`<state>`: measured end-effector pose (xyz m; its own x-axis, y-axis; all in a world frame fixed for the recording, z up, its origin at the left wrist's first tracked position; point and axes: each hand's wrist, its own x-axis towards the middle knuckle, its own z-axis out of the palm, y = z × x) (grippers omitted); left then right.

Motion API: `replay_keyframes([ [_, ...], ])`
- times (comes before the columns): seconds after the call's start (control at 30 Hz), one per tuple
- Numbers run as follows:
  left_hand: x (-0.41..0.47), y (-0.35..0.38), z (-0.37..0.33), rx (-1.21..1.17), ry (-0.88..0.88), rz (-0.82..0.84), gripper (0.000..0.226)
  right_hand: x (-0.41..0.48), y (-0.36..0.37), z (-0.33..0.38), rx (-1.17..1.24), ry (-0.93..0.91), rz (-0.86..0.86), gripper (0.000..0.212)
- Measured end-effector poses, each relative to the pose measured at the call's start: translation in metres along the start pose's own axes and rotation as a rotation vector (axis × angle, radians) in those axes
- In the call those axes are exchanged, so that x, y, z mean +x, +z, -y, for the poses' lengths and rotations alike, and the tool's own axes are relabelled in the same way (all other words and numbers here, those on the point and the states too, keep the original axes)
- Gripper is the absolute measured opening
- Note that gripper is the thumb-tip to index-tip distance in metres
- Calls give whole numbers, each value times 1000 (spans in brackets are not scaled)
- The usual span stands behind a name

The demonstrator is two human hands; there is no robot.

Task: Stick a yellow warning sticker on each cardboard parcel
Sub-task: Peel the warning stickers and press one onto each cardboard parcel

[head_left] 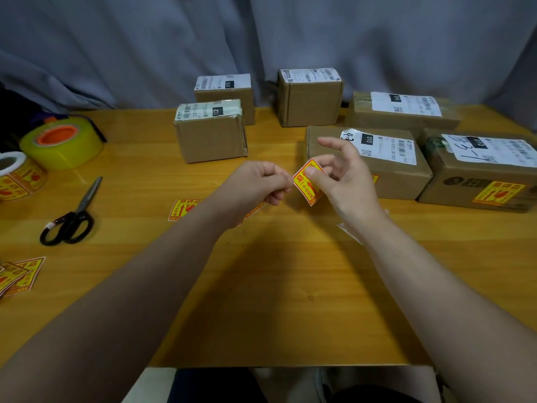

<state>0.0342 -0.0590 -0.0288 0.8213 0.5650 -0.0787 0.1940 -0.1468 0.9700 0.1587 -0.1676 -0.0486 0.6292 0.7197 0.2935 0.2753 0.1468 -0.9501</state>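
Observation:
A yellow and red warning sticker (306, 184) is held above the table between both hands. My right hand (345, 181) pinches it with thumb on its face, while my left hand (258, 186) pinches its left corner. Several cardboard parcels stand on the far half of the wooden table (276, 286). The parcel at the far right (479, 175) carries a yellow sticker (499, 193) on its front. The parcel behind my right hand (386, 170) shows a sliver of yellow on its front. The small parcel (210, 132) left of centre shows no sticker.
More loose stickers lie under my left wrist (183, 209) and at the left edge (20, 274). A sticker roll (17, 175), a yellow tape roll (62, 144) and black scissors (72, 216) sit on the left. Grey curtain behind.

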Motion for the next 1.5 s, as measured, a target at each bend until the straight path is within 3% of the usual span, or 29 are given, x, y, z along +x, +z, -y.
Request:
replay_keyframes([
  [0.1,2,7,3,-103,2,-63,14,-1,4,-5,-324,-158,-136,38],
  [0.2,2,15,8,-190,35,-137,14,-3,10,-6,-413,-297,-104,16],
  [0.4,1,21,12,-247,64,-184,11,-8,16,-8,-277,-154,-71,18],
  [1.1,-1,19,12,-332,64,-180,11,-12,19,-3,-169,-119,-74,17],
  [1.5,1,19,9,-238,71,-208,12,-10,20,-1,-171,-96,-44,17],
])
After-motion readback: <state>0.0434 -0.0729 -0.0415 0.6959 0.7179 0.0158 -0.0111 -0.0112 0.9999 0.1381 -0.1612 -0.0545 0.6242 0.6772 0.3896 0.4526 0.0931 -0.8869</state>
